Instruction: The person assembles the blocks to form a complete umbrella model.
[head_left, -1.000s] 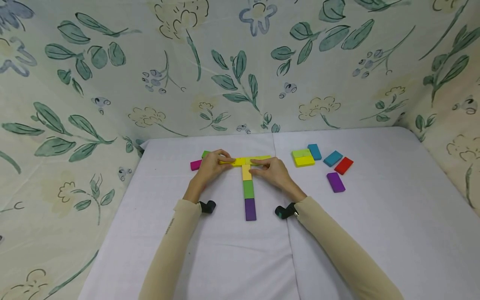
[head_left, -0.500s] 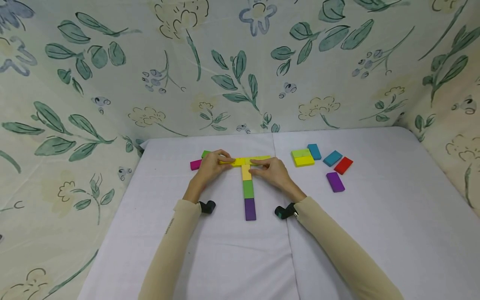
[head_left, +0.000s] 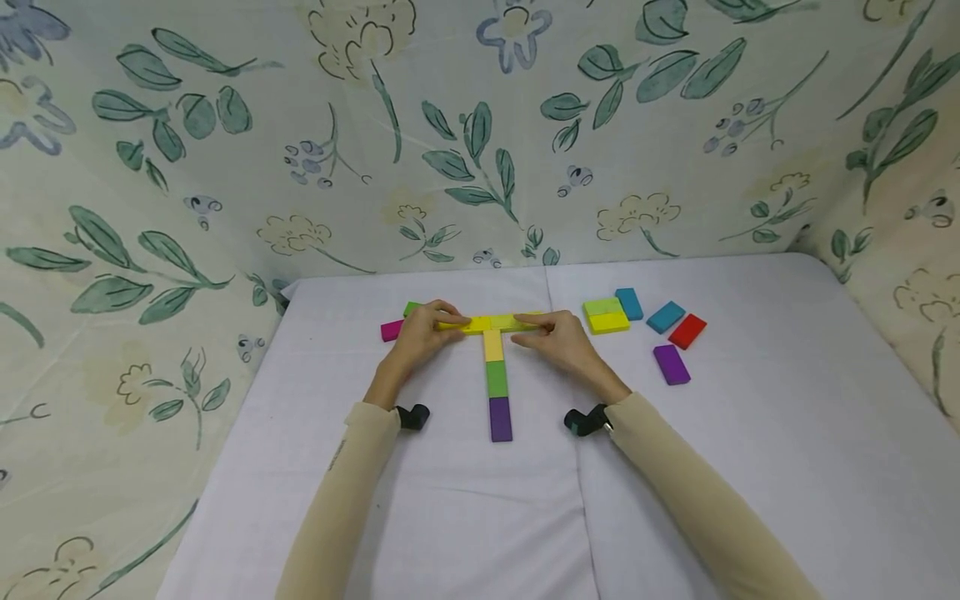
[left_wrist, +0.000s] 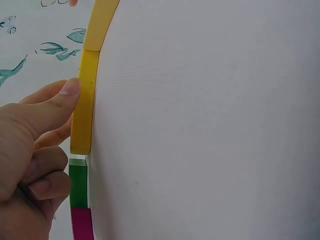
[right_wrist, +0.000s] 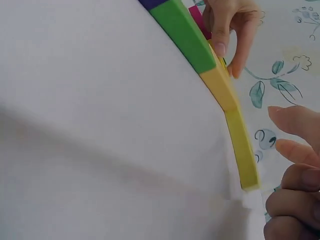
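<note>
Flat coloured blocks lie in a T on the white cloth. In the head view, the crossbar is a yellow block [head_left: 476, 325] beside a yellow-green block [head_left: 502, 322]. Below it run a pale orange block [head_left: 492, 345], a green block [head_left: 497, 379] and a purple block [head_left: 500, 419]. My left hand [head_left: 422, 335] pinches the yellow block between thumb and index finger, as the left wrist view shows. My right hand [head_left: 561, 342] hovers by the yellow-green block; the right wrist view shows thumb and index finger parted, with nothing between them.
Left of my left hand lie a magenta block [head_left: 391, 331] and a partly hidden green block [head_left: 410, 308]. At right are lime [head_left: 602, 306], yellow [head_left: 608, 322], blue [head_left: 629, 304], red [head_left: 687, 332] and purple [head_left: 671, 365] blocks. Floral fabric [head_left: 480, 208] hangs behind.
My right hand has shifted slightly right, and its thumb and index finger have come away from the pale orange and yellow-green blocks. My left hand stays on the yellow block.
</note>
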